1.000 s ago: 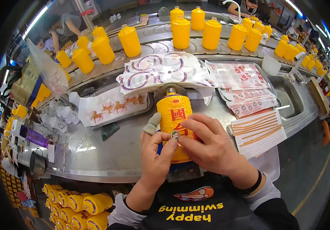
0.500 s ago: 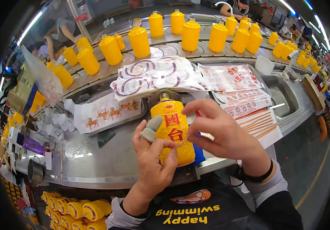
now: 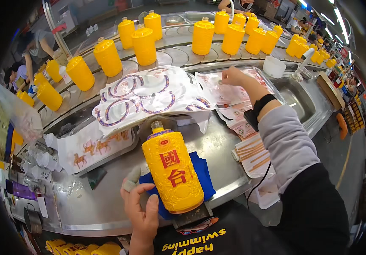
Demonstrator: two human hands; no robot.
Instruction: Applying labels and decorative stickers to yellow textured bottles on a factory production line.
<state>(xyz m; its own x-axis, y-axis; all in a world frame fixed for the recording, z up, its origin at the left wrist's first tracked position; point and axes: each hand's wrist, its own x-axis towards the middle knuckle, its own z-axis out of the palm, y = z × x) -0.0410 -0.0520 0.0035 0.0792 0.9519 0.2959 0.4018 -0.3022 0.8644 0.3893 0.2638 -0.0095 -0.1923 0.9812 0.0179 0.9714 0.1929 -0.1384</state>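
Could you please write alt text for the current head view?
A yellow embossed bottle rests on blue cloth, the left hand beside it and the right hand at red-printed sheets; more yellow bottles stand on a conveyor beyond.

Steel desk [image 3: 106, 208]: curved front edge, sink [image 3: 295, 100] set in at right.
Blue cloth [image 3: 203, 174] lay near the front, partly beneath a yellow bottle [image 3: 172, 170]. Dark green piece [image 3: 96, 177] sat left, just beside a tray [image 3: 106, 160] of animal decals. Clear plastic pieces [image 3: 42, 160] crowded the left end; white tub [image 3: 274, 68] stood near the sink.
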